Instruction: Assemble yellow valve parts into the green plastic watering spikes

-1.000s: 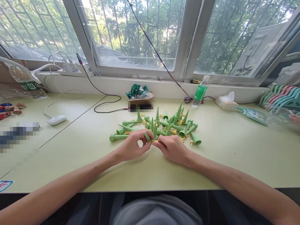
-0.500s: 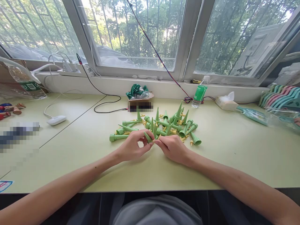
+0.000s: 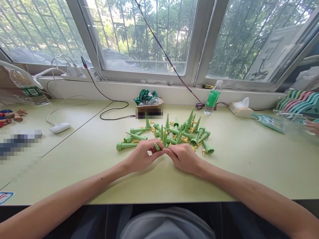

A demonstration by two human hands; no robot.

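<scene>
My left hand (image 3: 141, 156) is closed around a green cone-shaped spike (image 3: 157, 147), tilted, with part of it hidden by my fingers. Against it, the fingertips of my right hand (image 3: 183, 157) are pinched at the spike's lower end; what they grip is hidden. Just beyond both hands lies a pile of similar green spikes (image 3: 190, 120), some upright and others on their sides. Small yellow nozzle-like pieces (image 3: 203, 151) are scattered among them.
A water bottle (image 3: 213, 98) and a tissue box (image 3: 240, 109) stand at the back right. Hangers (image 3: 299, 103) are at the far right, near another person's hand (image 3: 312, 127). Behind the pile is a small carton (image 3: 149, 106); a white device (image 3: 60, 127) lies left.
The spike in my left hand has turned, so less of it shows, and my fingertips have come closer together. At the far right, the other person's hand has moved further into view.
</scene>
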